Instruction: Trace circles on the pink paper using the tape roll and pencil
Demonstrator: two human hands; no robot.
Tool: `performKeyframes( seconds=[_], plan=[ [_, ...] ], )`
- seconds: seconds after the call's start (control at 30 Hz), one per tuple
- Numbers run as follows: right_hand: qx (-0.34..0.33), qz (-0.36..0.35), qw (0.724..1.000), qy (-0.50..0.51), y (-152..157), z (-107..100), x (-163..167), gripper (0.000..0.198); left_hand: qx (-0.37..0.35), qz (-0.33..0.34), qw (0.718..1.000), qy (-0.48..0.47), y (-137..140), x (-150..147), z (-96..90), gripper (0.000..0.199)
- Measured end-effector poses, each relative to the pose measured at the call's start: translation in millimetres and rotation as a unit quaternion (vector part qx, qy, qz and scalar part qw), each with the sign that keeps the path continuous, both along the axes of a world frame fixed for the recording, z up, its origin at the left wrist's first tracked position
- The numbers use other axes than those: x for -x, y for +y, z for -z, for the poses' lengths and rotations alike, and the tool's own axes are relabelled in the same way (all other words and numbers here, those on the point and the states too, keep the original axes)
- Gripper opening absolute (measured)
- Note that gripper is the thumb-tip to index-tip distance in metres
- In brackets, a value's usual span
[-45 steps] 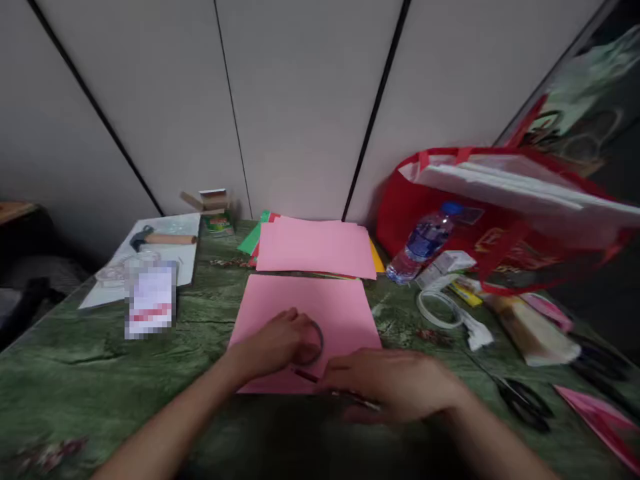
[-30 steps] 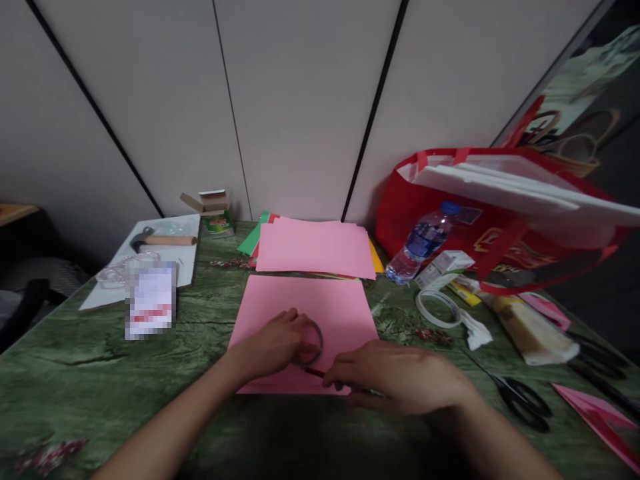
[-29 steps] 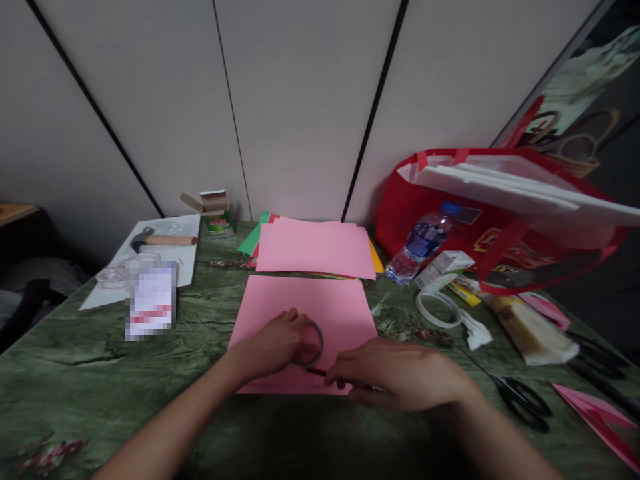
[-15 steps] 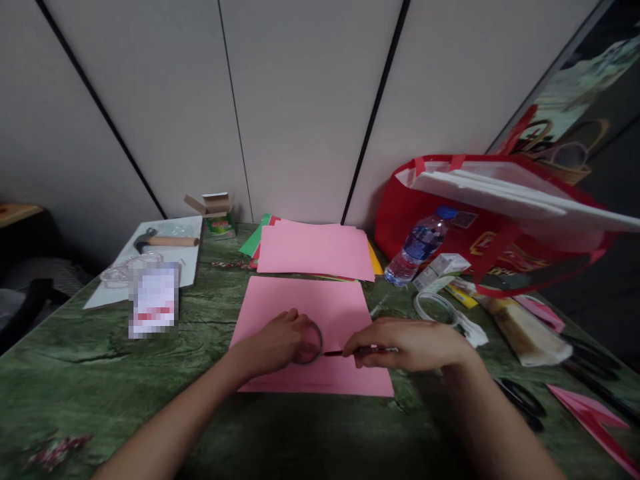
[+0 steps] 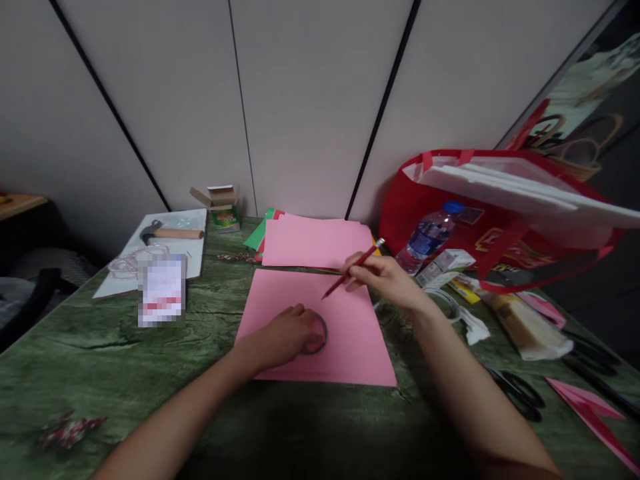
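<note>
A pink sheet of paper (image 5: 350, 360) lies flat on the table. My left hand (image 5: 293, 333) rests on it, fingers curled down over a round ring (image 5: 327, 331) with a thin grey rim, and holds it against the paper; its left part is hidden under my fingers. Pink shows inside the rim. Above the upper right part of the sheet, my right hand (image 5: 377, 277) grips a dark red pencil (image 5: 367, 255). The pencil slants, its tip pointing down and left, a little beyond the ring and apart from it. Whether the tip touches the paper I cannot tell.
Behind lies a stack of coloured paper (image 5: 315, 241). To the right are a water bottle (image 5: 430, 237), a red bag (image 5: 400, 193), a clear tape-like coil (image 5: 445, 300) and black-handled scissors (image 5: 520, 393). On the left, a hammer (image 5: 175, 233) lies on a white board beside an open small box (image 5: 225, 213).
My right hand has lifted the pencil away from the ring's right side, up and toward the far part of the sheet. The left hand still holds the ring. The view has shifted slightly.
</note>
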State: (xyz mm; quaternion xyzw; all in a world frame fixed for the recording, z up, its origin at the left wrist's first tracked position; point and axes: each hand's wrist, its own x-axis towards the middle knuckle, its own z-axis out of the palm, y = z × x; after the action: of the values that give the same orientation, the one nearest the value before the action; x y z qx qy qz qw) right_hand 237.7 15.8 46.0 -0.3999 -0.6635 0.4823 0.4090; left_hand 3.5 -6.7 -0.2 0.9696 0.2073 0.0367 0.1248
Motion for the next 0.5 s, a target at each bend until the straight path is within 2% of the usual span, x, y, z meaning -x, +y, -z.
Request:
performKeyframes(
  seconds=[0.1,0.2,0.37,0.5],
  plan=[
    [0.03,0.009,0.998,0.054,23.7,4.8,31.5,0.025,0.018,-0.023,1.0,0.012,-4.8,-3.6,-2.1,0.018],
    [0.084,-0.034,0.995,0.043,39.6,9.1,67.2,0.018,0.019,-0.038,0.999,0.018,-7.9,-6.2,-0.8,0.019],
    [0.173,-0.178,0.969,-0.014,46.2,24.7,109.6,0.016,-0.001,-0.043,0.998,0.041,-11.1,-8.8,2.6,0.021],
    [0.182,-0.299,0.936,-0.028,45.1,31.9,121.5,0.017,0.02,-0.049,0.998,0.035,-16.5,-7.6,0.8,0.025]
  ],
)
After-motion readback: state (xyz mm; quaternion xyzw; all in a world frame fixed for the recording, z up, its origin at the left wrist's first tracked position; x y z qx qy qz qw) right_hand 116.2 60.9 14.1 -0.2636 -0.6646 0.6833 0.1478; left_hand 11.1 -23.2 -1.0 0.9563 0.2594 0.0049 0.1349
